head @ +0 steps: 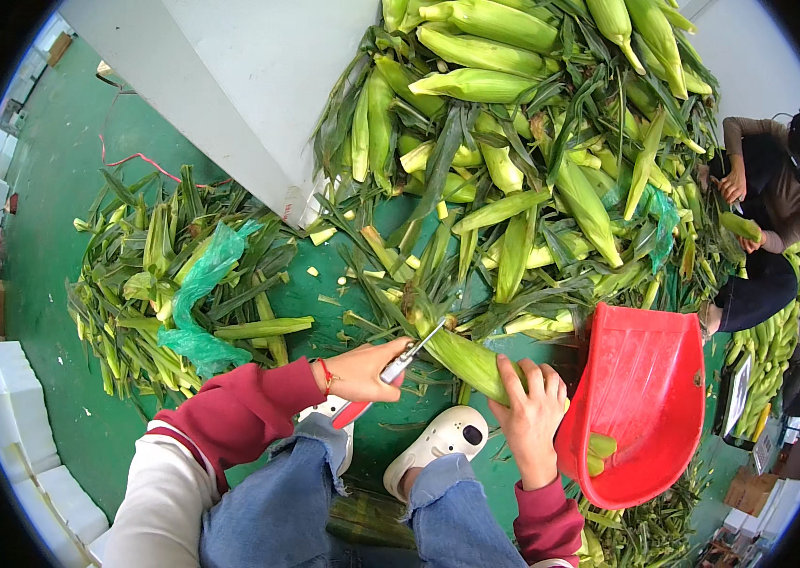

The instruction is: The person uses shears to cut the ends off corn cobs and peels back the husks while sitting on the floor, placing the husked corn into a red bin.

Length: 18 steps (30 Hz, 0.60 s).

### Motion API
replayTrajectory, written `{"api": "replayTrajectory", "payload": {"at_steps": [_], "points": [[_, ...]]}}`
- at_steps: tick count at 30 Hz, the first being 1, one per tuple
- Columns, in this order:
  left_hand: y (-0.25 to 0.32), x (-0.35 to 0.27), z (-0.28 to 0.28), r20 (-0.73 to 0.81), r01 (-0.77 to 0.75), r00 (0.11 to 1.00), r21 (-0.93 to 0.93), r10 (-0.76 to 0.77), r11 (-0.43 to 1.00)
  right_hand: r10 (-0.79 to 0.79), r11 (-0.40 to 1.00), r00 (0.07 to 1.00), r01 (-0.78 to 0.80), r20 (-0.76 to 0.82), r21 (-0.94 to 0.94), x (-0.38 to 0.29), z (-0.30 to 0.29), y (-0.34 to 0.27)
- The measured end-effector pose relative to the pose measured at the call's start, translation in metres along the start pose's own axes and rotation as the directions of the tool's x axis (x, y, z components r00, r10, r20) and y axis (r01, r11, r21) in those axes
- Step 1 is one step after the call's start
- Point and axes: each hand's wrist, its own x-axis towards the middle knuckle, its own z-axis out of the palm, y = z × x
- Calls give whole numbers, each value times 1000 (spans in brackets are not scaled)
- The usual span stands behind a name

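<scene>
My left hand [364, 370], a red cord on its wrist, is closed around the handle of a knife [400, 363]. The thin blade points up and right, against the husk near one end of a green ear of corn [467, 362]. My right hand [531, 412] grips the other end of this ear, which lies slanted in front of my knees. Leaves and dry silk show at the far end of the ear. Below the blade are my white clogs [437, 447].
A big heap of unhusked corn [499, 85] rises ahead. At left lies a pile of husks [158, 284] with a green plastic bag [204, 305]. A red plastic scoop [644, 397] holding corn stands at right. Another person [776, 184] sits far right, holding corn; a further person is beyond.
</scene>
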Motion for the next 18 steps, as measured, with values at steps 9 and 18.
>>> {"api": "replayTrajectory", "payload": {"at_steps": [9,18], "points": [[-18,1,-7,-492,-94,870,-102,32,990,250,744,968,-189,-5,641,1,29,5],[50,8,6,-624,-308,736,35,261,951,244,681,969,-199,38,705,10,43,-43]]}}
